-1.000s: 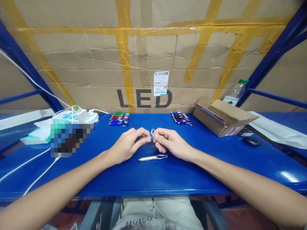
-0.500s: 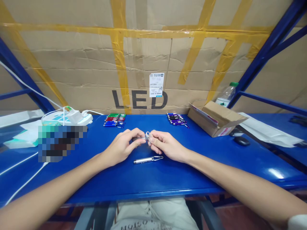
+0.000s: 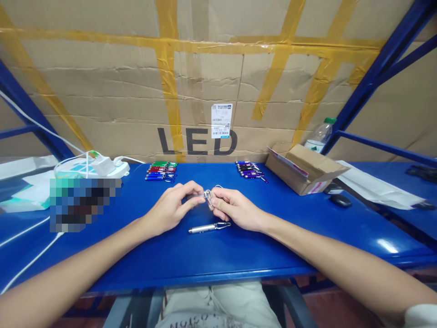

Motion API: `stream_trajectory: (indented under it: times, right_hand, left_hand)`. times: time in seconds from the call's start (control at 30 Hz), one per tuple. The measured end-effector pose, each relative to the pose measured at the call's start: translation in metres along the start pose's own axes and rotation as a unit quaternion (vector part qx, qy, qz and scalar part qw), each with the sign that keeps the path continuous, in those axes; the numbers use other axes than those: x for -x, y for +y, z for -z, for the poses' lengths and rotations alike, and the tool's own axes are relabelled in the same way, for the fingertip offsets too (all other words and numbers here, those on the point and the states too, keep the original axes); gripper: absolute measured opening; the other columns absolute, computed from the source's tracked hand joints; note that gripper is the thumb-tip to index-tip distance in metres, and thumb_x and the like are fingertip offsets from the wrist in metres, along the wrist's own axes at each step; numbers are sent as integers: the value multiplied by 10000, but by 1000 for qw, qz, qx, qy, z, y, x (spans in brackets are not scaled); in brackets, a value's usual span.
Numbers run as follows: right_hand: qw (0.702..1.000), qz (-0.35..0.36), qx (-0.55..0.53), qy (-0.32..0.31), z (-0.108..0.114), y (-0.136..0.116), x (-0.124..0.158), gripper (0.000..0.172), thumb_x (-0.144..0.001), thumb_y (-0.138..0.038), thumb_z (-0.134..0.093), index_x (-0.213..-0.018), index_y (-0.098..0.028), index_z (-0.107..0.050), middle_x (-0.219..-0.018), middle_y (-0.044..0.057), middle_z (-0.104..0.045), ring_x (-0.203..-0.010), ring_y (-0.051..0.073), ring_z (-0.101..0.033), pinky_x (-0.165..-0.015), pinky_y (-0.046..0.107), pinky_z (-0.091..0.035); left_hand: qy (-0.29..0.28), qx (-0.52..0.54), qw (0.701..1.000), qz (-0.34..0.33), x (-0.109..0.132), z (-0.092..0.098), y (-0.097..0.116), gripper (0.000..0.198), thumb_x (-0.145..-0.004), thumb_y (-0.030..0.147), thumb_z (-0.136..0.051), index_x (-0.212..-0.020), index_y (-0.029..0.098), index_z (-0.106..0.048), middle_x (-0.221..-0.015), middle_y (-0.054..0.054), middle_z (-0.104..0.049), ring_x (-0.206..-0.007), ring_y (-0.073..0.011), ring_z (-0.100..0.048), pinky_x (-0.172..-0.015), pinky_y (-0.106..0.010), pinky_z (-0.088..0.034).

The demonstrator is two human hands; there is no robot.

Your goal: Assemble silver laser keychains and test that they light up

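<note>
My left hand (image 3: 172,207) is closed around the barrel of a small silver flashlight (image 3: 195,196), most of it hidden by the fingers. At its end are a metal ring and carabiner clip (image 3: 207,196), which my right hand (image 3: 235,209) pinches between thumb and fingers. A thin loop sticks up above the right fingers; what it belongs to is unclear. Just below my hands, a second silver flashlight (image 3: 202,228) with its own carabiner lies on the blue table (image 3: 164,264).
Green, red and blue flashlights (image 3: 160,171) lie in rows at the back left, with dark and purple ones (image 3: 250,170) at the back right. An open cardboard box (image 3: 307,171), a mouse (image 3: 340,201) and a bottle (image 3: 319,135) stand right. A power strip (image 3: 118,171) with white cables lies left.
Both hands keep hold of the silver flashlight and its clip. The ring and clip have turned slightly between the fingers; the whole view has shifted a little.
</note>
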State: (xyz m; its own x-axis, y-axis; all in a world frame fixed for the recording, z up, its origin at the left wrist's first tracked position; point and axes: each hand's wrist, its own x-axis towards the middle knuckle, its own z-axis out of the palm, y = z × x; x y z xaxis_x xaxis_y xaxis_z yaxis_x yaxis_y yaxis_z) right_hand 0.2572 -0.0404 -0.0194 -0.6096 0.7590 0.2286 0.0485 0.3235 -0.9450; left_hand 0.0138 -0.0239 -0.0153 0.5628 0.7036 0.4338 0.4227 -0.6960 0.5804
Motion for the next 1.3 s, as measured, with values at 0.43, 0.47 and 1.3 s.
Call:
stream_trajectory:
  times: [0.43,0.47,1.3]
  right_hand:
    - [1000,7,5,-2,2,0,-1,470,-1079,-654,-532,-897,-221,-534,-708,-51,-515,-601,119,-442,-586,257,-388]
    - [1000,8,10,1,3,0,-1,465,-1083,-647,-530,-894,-222,-532,-728,-45,-526,-612,119,-454,-592,257,-401]
    - [991,12,29,129,10,-4,-5,411,-1025,-610,-644,-918,-223,-557,-779,-38,-574,-636,124,-509,-608,276,-420]
  left_hand:
    - [32,-55,998,-16,1,2,-2,263,-1098,457,-586,-1148,232,-712,-1027,-20,-784,-885,-181,-710,-836,-288,-535]
    - [38,-66,997,-24,1,3,-2,265,-1099,457,-584,-1154,234,-716,-1051,-24,-788,-919,-188,-711,-861,-294,-530]
    - [87,-111,988,-55,0,3,4,234,-1100,362,-603,-1235,228,-740,-1118,-34,-788,-944,-187,-704,-896,-309,-516]
